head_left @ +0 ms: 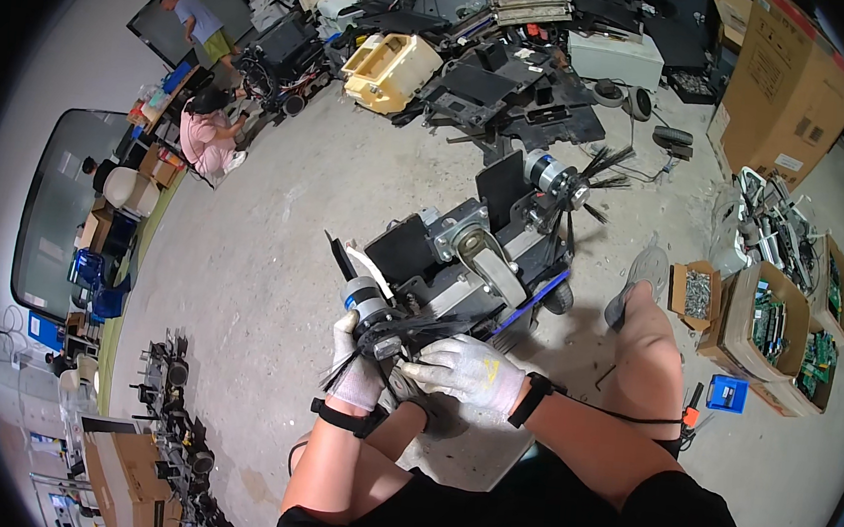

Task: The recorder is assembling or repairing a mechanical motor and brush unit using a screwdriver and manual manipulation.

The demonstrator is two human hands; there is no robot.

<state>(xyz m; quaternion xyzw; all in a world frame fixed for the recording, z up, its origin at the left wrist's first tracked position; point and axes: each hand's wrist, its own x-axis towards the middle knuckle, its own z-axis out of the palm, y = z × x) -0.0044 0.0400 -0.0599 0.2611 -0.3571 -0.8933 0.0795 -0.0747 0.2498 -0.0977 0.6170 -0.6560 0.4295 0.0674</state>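
In front of me stands a machine chassis (460,289) of metal and black plastic, tipped up, with a caster wheel on a bracket in its middle and a blue strip along one edge. A silver motor with a black bristle brush (385,341) sits at its near left end. My left hand (357,370), in a pale work glove, is closed around this brush's hub from the left. My gloved right hand (468,371) reaches in from the right, its fingers bent together at the hub; what its fingertips pinch is hidden. A second brush motor (548,174) sits at the far end.
Black plastic panels (517,96) and a cream plastic housing (389,72) are piled ahead. On the right stand a small box of screws (697,293), cartons of green circuit boards (768,319) and a blue bin (727,393). Metal assemblies (177,423) line the left. Two people (210,135) work far left.
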